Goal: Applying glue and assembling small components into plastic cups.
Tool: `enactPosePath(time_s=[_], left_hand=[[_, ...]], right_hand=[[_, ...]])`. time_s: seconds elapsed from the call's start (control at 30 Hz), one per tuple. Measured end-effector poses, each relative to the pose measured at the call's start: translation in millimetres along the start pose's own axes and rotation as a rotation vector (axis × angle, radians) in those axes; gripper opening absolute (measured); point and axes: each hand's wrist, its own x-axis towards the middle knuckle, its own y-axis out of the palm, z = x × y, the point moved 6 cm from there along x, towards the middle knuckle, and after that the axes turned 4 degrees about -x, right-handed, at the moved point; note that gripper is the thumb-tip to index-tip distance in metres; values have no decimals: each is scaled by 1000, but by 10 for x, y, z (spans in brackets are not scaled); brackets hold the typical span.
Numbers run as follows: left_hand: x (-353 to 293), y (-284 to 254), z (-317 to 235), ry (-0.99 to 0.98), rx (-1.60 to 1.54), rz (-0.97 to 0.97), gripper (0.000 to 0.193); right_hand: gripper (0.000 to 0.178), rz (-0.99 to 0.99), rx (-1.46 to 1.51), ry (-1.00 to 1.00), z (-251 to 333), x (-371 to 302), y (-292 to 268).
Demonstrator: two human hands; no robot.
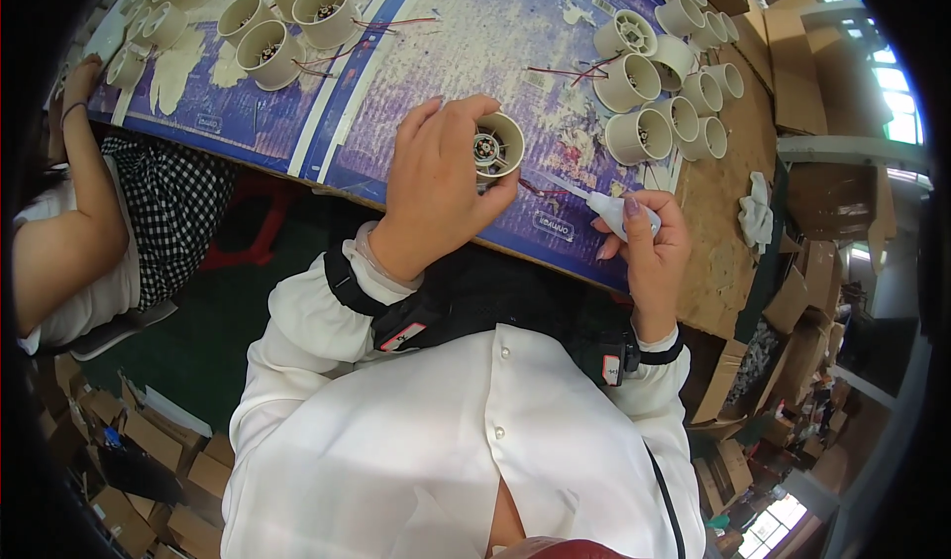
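Observation:
My left hand (436, 177) is wrapped round a cream plastic cup-shaped housing (508, 141), its open mouth tilted toward me. Inside the housing sit a spoked ring and small parts, and thin red and dark wires trail from it on the right. In my right hand (654, 247) is a small white squeeze bottle (616, 212) with a long thin nozzle. The nozzle points up and left toward the housing, apart from its mouth. Whether anything comes out of the tip is too small to tell.
Several similar housings (634, 81), some with wires, stand at the right of the worktable (436, 73). More housings (267, 54) stand at the far left. A person's arm (84, 163) rests by the left edge. A crumpled white cloth (756, 212) lies at the right edge, near cardboard boxes (802, 301).

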Motion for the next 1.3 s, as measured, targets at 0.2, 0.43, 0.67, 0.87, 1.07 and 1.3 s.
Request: enactPosePath(time_s=[0.2, 0.43, 0.67, 0.87, 1.07, 1.3], left_hand=[[2, 0, -12, 21, -4, -8, 56], [-4, -7, -18, 38, -1, -6, 57], [12, -44, -53, 28, -43, 33, 55], [-23, -52, -36, 61, -64, 20, 56], [-15, -77, -56, 94, -116, 4, 57], [-30, -74, -55, 110, -159, -28, 59]], right_hand=[[20, 8, -2, -9, 11, -3, 5], [20, 1, -1, -12, 33, -19, 12], [20, 4, -14, -14, -10, -35, -48], [26, -48, 50, 60, -82, -50, -226], [37, -10, 383, 87, -233, -38, -377], [42, -43, 635, 39, -313, -66, -319]])
